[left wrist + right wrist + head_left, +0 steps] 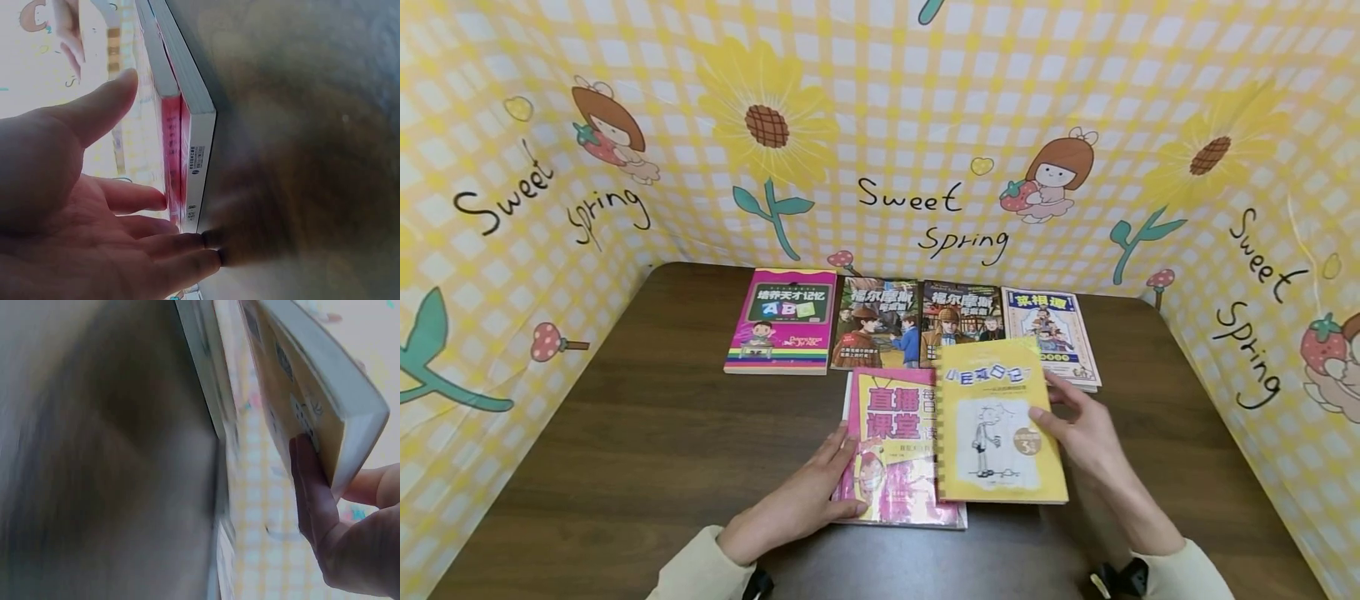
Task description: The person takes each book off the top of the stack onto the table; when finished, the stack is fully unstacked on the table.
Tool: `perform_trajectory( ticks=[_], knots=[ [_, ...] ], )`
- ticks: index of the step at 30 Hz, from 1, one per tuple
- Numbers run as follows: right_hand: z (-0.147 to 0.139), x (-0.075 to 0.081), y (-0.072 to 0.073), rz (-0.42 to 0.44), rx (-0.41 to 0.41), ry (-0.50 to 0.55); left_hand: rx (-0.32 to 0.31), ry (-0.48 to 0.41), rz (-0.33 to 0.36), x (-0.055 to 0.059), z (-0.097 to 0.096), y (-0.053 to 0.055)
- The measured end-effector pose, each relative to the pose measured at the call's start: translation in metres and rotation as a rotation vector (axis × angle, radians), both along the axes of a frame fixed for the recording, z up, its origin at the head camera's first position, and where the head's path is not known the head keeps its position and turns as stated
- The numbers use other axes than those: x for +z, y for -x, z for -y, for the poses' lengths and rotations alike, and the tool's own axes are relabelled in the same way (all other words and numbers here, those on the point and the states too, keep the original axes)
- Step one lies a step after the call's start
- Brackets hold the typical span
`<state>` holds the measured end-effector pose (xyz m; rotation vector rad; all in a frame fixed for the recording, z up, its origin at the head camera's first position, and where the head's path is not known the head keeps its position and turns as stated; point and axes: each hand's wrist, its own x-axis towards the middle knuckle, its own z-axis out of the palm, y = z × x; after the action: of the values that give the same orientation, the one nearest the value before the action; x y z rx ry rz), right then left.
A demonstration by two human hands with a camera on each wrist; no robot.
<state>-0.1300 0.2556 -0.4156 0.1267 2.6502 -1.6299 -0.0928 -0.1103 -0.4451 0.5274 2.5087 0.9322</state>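
Note:
With thumb on its cover and fingers underneath, my right hand holds a yellow book by its right side. In the right wrist view the yellow book is raised above the table and tilted, its page edges showing. In the head view it overlaps the right part of a pink book. My left hand rests at that pink book's left edge, fingers fairly straight and the thumb near its lower corner. A second, white-spined book lies under the pink one, as the left wrist view shows.
Along the back of the brown table lies a row: a magenta ABC book, two dark detective-cover books and a white-blue book, the last partly behind the yellow book. Yellow checked cloth surrounds the table on three sides.

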Motion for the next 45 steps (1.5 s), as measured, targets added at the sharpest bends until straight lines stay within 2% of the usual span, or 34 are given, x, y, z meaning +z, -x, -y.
perform_trajectory(
  ticks=[5,11,14,20,24,29,34,37,40,42,43,45],
  knots=[
    [-0.031,0.006,-0.012,0.011,-0.018,-0.079,0.028,0.004,0.003,0.000,0.000,-0.001],
    [-0.049,-0.013,-0.023,0.101,-0.017,-0.068,0.069,0.056,0.007,0.002,-0.003,0.001],
    [-0.051,-0.024,-0.024,0.104,-0.019,-0.135,0.073,0.084,-0.004,0.003,-0.005,0.003],
    [-0.048,-0.037,-0.023,0.029,0.016,-0.378,0.090,0.114,0.000,0.006,-0.009,0.007],
    [-0.044,-0.038,-0.023,0.023,0.039,-0.481,0.098,0.114,-0.004,0.009,-0.012,0.010],
    [-0.040,-0.034,-0.021,0.034,0.054,-0.530,0.115,0.134,-0.017,0.014,-0.014,0.012],
    [-0.036,-0.031,-0.021,0.059,0.058,-0.603,0.116,0.142,-0.012,0.012,-0.015,0.013],
    [-0.029,-0.027,-0.025,-0.016,0.061,-0.677,0.114,0.145,-0.008,0.011,-0.015,0.013],
    [-0.017,-0.024,-0.027,-0.236,0.116,-0.693,0.118,0.148,-0.006,0.011,-0.015,0.013],
    [-0.005,-0.024,-0.027,-0.388,0.211,-0.668,0.118,0.148,-0.009,0.011,-0.015,0.013],
    [0.000,-0.024,-0.027,-0.437,0.278,-0.642,0.121,0.148,-0.007,0.011,-0.015,0.014],
    [0.012,-0.024,-0.027,-0.454,0.408,-0.598,0.124,0.146,-0.007,0.011,-0.015,0.014]
  ],
)
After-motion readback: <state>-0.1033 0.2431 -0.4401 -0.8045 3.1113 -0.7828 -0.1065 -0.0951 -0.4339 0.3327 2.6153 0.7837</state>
